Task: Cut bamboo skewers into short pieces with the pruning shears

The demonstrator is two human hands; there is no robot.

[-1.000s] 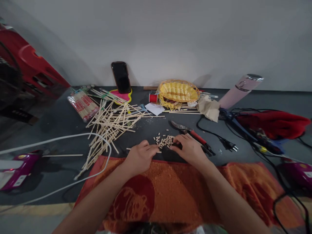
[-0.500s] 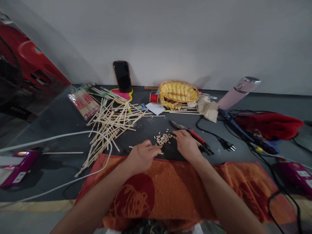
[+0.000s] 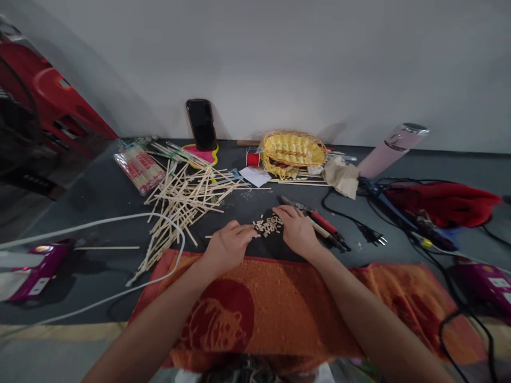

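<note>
A thin wooden stick (image 3: 208, 236) is pinched in my left hand (image 3: 227, 244), its two ends poking out on either side of the fingers. Just beyond the left fingertips lies a small pile of short cut wooden pieces (image 3: 268, 224) on the dark table. My right hand (image 3: 297, 230) rests palm down at the pile's right edge, fingers stretched out and touching the pieces. Beside that hand are pruning shears (image 3: 319, 219) with red handles. Under both forearms spreads an orange towel (image 3: 287, 303).
Many loose wooden sticks (image 3: 183, 199) are heaped at left, near a plastic-wrapped stick pack (image 3: 139, 167). Behind stand a phone (image 3: 202, 125), red thread spool (image 3: 253, 158), yellow basket (image 3: 295, 149) and pink flask (image 3: 387, 151). A white cable (image 3: 120, 217) and black plug (image 3: 371, 234) flank the hands.
My left hand has moved up and slightly left with the stick, closer to the pile's level. My right hand has shifted a little left and away from me, against the pieces.
</note>
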